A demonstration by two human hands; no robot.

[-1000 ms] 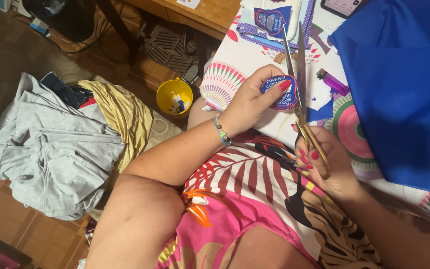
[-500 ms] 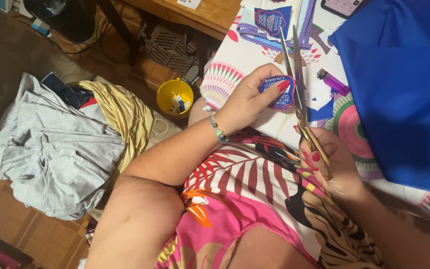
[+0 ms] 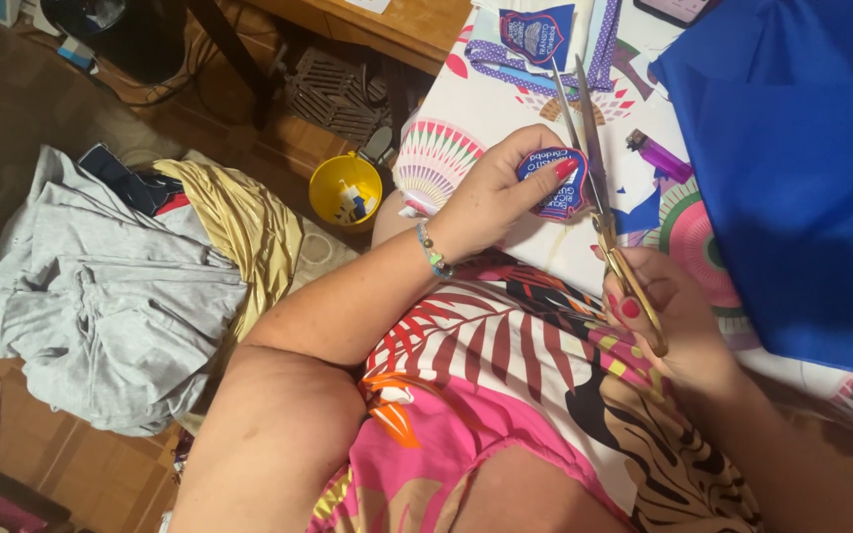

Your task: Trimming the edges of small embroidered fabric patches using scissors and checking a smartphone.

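Observation:
My left hand (image 3: 501, 192) pinches a small blue embroidered patch (image 3: 553, 184) with a red edge, held over the patterned tablecloth (image 3: 466, 118). My right hand (image 3: 668, 316) grips the gold handles of a pair of scissors (image 3: 599, 197). The long silver blades point away from me, slightly apart, and run along the right side of the patch. A second blue patch (image 3: 537, 35) lies farther up the table on a purple dotted strip.
A large blue fabric (image 3: 802, 168) covers the table at right. A purple lighter (image 3: 658, 155) lies beside it. On the floor at left are a pile of grey and gold clothes (image 3: 120, 286) and a yellow cup (image 3: 345, 188) with small items.
The scissor blades have shifted slightly against the patch edge. My left hand has turned the patch a little. Both hands stay in nearly the same place.

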